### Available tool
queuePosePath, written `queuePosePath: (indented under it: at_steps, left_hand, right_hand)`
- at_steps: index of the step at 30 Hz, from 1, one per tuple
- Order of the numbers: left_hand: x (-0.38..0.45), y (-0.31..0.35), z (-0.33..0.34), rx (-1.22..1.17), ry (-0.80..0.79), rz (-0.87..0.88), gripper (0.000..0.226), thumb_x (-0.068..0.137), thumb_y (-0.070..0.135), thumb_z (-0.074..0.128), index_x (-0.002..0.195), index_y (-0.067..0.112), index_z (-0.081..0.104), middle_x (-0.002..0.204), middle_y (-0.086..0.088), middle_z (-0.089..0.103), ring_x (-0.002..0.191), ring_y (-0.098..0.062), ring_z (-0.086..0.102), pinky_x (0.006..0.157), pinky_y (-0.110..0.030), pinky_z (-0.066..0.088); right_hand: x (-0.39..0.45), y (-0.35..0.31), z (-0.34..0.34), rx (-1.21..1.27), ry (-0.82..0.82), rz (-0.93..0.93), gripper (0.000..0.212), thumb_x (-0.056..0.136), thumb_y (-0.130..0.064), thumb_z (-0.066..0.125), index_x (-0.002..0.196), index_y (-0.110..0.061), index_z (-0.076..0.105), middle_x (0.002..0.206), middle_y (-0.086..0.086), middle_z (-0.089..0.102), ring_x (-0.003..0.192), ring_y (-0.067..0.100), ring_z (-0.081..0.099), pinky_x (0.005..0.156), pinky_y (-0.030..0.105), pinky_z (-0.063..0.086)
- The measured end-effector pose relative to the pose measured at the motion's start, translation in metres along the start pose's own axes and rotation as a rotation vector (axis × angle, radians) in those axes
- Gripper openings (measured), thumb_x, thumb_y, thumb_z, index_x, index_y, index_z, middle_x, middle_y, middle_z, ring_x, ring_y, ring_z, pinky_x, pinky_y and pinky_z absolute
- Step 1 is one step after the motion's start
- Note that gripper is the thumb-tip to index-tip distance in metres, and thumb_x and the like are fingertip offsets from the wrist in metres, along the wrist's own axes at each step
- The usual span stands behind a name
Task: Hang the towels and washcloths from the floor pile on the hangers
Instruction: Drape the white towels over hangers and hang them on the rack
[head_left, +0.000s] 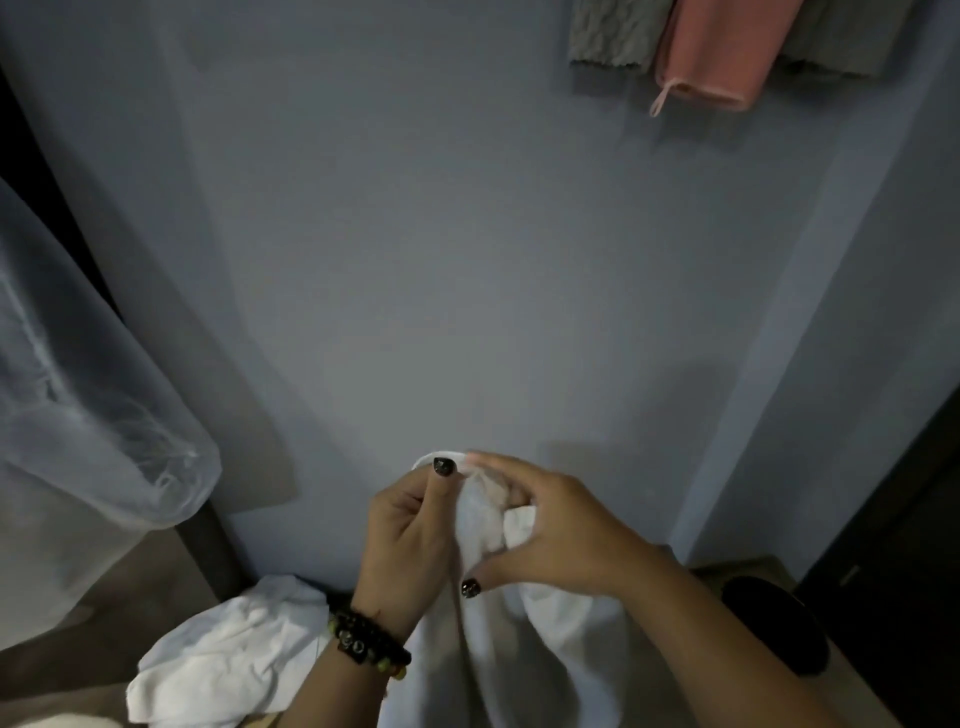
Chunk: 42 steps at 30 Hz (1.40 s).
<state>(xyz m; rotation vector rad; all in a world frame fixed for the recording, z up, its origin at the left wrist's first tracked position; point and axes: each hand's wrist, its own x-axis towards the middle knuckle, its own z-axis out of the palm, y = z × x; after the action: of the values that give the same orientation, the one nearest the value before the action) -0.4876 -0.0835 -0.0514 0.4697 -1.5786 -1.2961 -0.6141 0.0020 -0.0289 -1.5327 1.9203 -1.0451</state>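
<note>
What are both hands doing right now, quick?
Left hand: closed, pinching the top edge of the white towel.
Right hand: closed, gripping the same white towel.

Both arms are bare, no sleeves. The left hand (410, 540) has a dark beaded bracelet (370, 640) with yellow-green beads just below it. Thumbnails on both hands, the right hand (550, 525) included, wear dark polish.

white towel (519, 649), pink washcloth (717, 47), blue-grey wall (467, 234)
</note>
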Motion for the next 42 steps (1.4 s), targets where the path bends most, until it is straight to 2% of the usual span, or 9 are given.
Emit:
queuePosePath:
  at_steps: [4,8,10,14,21,28,33,38,42]
  left_hand:
    - [0.0,0.004,-0.012,-0.007,0.0,0.06,0.054,0.084,0.053,0.042,0.07,0.004,0.062,0.061,-0.006,0.063,0.056,-0.009,0.055,0.053,-0.017,0.043]
    - [0.001,0.001,-0.028,0.0,0.11,0.079,0.054,0.096,0.048,0.042,0.07,0.001,0.048,0.058,0.01,0.055,0.054,-0.001,0.047,0.054,-0.012,0.04]
    - [0.0,-0.001,-0.033,0.046,0.136,0.102,0.057,0.094,0.053,0.044,0.073,0.001,0.048,0.06,0.01,0.051,0.056,0.0,0.043,0.054,-0.012,0.037]
    - [-0.006,-0.008,-0.037,0.047,0.159,0.047,0.05,0.084,0.05,0.048,0.068,0.003,0.044,0.056,0.008,0.04,0.052,-0.006,0.033,0.048,-0.016,0.03]
    - [-0.014,-0.012,-0.027,0.025,0.107,0.086,0.047,0.086,0.044,0.048,0.068,0.0,0.043,0.059,0.005,0.04,0.054,-0.006,0.035,0.051,-0.016,0.031]
    - [-0.01,-0.005,-0.008,0.084,-0.039,0.187,0.038,0.086,0.035,0.051,0.077,-0.002,0.054,0.067,-0.005,0.048,0.06,-0.01,0.045,0.057,-0.022,0.039]
    - [-0.007,-0.017,0.001,0.043,-0.033,-0.015,0.029,0.079,0.052,0.057,0.075,0.025,0.048,0.061,0.007,0.042,0.054,-0.013,0.037,0.049,-0.029,0.034]
    - [-0.02,-0.043,0.005,0.106,-0.169,-0.125,0.048,0.079,0.061,0.053,0.07,0.014,0.051,0.06,0.004,0.039,0.057,-0.012,0.034,0.052,-0.027,0.03]
    - [-0.017,-0.039,0.004,0.126,-0.037,-0.062,0.035,0.081,0.054,0.05,0.069,0.021,0.055,0.057,0.012,0.041,0.054,-0.005,0.034,0.049,-0.02,0.028]
  right_hand:
    - [0.006,-0.002,0.025,-0.008,0.021,-0.056,0.029,0.07,-0.028,0.081,0.061,-0.043,0.058,0.064,-0.017,0.061,0.065,-0.005,0.059,0.06,0.013,0.041]
    - [0.012,-0.006,0.038,0.081,0.146,-0.126,0.014,0.078,-0.029,0.072,0.069,-0.02,0.067,0.071,-0.007,0.066,0.069,0.008,0.063,0.064,0.03,0.05]
    - [0.016,-0.013,0.037,0.129,0.214,-0.157,0.02,0.076,-0.026,0.07,0.072,-0.007,0.067,0.072,0.005,0.066,0.07,0.016,0.062,0.065,0.035,0.05]
    - [0.02,-0.029,0.034,0.178,0.269,-0.202,0.023,0.078,-0.012,0.071,0.06,-0.018,0.059,0.06,-0.005,0.054,0.059,0.004,0.048,0.058,0.018,0.039]
    - [0.014,-0.045,0.0,0.216,0.368,-0.217,0.031,0.069,-0.024,0.065,0.067,0.005,0.056,0.061,0.014,0.047,0.058,0.008,0.043,0.054,0.023,0.035]
    - [-0.006,-0.057,-0.047,0.132,0.5,-0.238,0.034,0.078,-0.017,0.07,0.053,-0.014,0.048,0.05,-0.01,0.042,0.049,0.003,0.039,0.049,0.012,0.03]
    - [-0.009,-0.041,-0.064,0.036,0.71,-0.13,0.049,0.079,-0.015,0.072,0.051,-0.019,0.032,0.047,-0.01,0.032,0.047,0.006,0.031,0.047,0.017,0.027]
    - [-0.022,-0.031,-0.084,0.044,0.842,-0.04,0.043,0.081,-0.02,0.071,0.057,0.0,0.041,0.054,0.003,0.039,0.052,0.013,0.037,0.052,0.025,0.032]
    - [-0.031,-0.021,-0.089,-0.078,0.844,-0.006,0.045,0.082,-0.021,0.07,0.052,-0.013,0.038,0.05,0.0,0.039,0.051,0.015,0.038,0.052,0.028,0.033]
